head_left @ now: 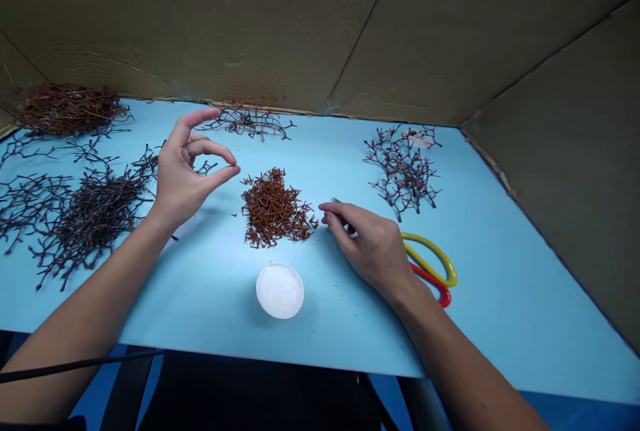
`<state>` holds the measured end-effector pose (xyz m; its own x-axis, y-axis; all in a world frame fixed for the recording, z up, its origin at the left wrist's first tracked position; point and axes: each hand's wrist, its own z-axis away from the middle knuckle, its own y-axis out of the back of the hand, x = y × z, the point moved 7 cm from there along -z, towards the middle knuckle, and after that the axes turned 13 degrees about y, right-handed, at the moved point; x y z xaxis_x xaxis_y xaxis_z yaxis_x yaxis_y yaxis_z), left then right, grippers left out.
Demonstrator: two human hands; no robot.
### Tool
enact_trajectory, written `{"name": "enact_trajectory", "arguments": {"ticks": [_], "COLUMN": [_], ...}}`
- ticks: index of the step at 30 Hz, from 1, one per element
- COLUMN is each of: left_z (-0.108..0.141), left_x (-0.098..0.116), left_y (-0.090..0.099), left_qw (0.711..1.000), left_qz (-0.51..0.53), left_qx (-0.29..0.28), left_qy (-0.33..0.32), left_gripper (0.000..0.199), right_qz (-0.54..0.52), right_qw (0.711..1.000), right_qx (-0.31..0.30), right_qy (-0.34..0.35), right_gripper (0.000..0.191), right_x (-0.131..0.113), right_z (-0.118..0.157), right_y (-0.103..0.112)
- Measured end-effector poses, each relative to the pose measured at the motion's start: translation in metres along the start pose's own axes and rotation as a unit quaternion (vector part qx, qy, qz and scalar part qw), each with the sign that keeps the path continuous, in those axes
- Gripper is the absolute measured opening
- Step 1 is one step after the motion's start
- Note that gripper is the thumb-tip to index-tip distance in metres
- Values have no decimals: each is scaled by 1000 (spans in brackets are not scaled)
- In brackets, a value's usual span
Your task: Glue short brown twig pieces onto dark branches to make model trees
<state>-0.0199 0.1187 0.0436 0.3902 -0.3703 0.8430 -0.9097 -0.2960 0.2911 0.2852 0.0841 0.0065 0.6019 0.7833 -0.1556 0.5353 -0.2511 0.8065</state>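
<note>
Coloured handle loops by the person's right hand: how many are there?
2. The yellow loop lies just beyond the right hand, and the red loop sits directly below it, partly behind the wrist. Others may be hidden under the hand.

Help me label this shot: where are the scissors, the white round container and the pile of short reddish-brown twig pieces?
Scissors [431,245]: head view, on the yellow handle loop.
White round container [280,291]: head view, on its top middle.
Pile of short reddish-brown twig pieces [273,209]: head view, on the pile's middle.

The left hand [177,177] and right hand [367,247] flank a heap of twig pieces [274,209].
</note>
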Motion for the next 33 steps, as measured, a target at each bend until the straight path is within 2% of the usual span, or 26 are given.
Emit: {"name": "enact_trajectory", "arguments": {"ticks": [9,17,21,24,28,33], "left_z": [2,12,19,25,36,50], "left_x": [0,15,21,27,42,59], "left_y": [-3,-7,-8,-8,-5,3], "left_qw": [1000,998,993,983,960,943], "left_qz": [-10,-44,-90,-131,-156,-177], "left_qx": [-11,-11,-1,8,54,132], "left_qy": [-12,-36,-74,-127,-225,-247], "left_gripper": [76,77,77,71,72,78], "right_qz": [3,5,4,3,5,7], "right_qw": [1000,1000,1000,1000,1000,1000], "right_qx": [5,4,2,2,-2,-4], "right_qy": [9,13,5,9,13,16], "right_gripper": [22,23,23,23,22,21], "right_x": [-2,-2,-1,-2,-3,-3], "right_z": [-1,-1,-1,-1,-1,-1], "right_y": [2,3,2,2,1,0]}}
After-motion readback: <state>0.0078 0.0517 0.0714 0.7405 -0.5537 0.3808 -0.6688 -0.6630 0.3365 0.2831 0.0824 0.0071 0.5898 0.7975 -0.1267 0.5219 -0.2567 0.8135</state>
